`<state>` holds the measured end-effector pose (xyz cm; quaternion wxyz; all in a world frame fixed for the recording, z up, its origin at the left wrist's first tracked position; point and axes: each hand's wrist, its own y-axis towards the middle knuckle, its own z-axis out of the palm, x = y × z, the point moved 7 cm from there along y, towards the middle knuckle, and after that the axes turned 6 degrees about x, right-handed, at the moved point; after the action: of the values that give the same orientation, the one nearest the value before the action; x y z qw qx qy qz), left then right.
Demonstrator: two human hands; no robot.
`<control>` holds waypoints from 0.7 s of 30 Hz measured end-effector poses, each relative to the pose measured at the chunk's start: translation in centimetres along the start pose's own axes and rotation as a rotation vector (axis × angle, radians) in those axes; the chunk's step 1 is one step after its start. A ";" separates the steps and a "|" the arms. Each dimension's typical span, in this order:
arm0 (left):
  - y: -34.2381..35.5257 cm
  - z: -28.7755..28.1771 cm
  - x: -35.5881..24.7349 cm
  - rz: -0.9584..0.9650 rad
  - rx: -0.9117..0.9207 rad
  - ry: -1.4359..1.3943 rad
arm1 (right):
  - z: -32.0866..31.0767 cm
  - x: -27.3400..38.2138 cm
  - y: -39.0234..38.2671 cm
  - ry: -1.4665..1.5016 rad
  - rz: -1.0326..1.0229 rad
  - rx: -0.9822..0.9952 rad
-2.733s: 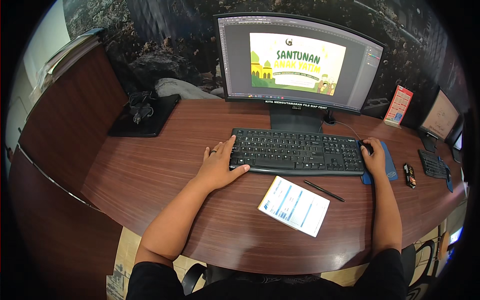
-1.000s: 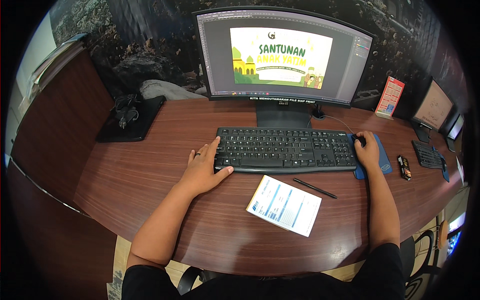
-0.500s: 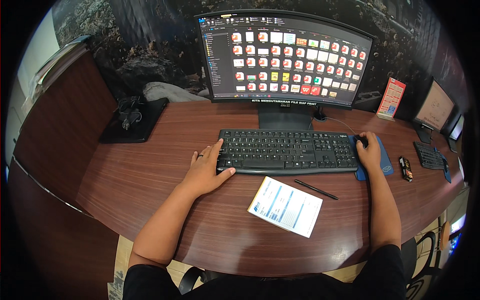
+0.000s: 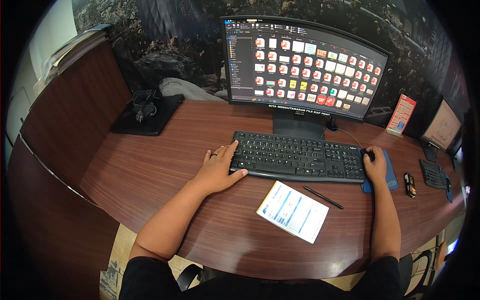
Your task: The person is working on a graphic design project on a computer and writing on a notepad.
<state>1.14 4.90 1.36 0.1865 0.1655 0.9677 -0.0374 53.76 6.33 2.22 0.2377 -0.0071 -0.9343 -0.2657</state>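
Observation:
My left hand (image 4: 218, 170) rests at the left end of a black keyboard (image 4: 295, 159), fingers stretched apart, fingertips on its edge keys and thumb along its front edge. A dark ring shows on one finger. Over at the keyboard's right end, my right hand (image 4: 375, 164) is curled round a black computer mouse (image 4: 369, 154), which it mostly covers. Under the mouse lies a blue mouse pad (image 4: 390, 172). Behind the keyboard, a curved monitor (image 4: 305, 65) displays a dark window with rows of file icons.
In front of the keyboard lie a printed form pad (image 4: 293, 211) and a black pen (image 4: 324, 197). A small dark box (image 4: 410, 185), red desk calendar (image 4: 401, 115), second keyboard (image 4: 433, 174) and second monitor (image 4: 443, 124) stand right. Cables lie on a black flat device (image 4: 167, 107) at left.
The whole view has turned slightly left, so the desk items sit farther right in the picture. Both hands keep their places at the keyboard and mouse.

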 end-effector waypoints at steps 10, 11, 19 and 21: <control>0.0 0.0 -0.1 0.002 0.002 0.007 | 0.1 -0.4 0.0 0.013 -0.044 -0.010; 0.0 0.0 -0.1 -0.001 0.005 0.009 | 0.1 -0.3 0.0 0.012 -0.044 -0.010; 0.1 -0.1 -0.2 0.003 0.008 0.004 | 0.1 -0.3 0.1 0.005 -0.021 0.005; 0.1 0.0 -0.1 -0.004 0.014 0.004 | 0.1 -0.1 0.0 0.006 -0.030 0.001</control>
<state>1.28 4.92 1.45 0.1835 0.1648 0.9681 -0.0442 53.87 6.43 2.12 0.2367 0.0077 -0.9336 -0.2687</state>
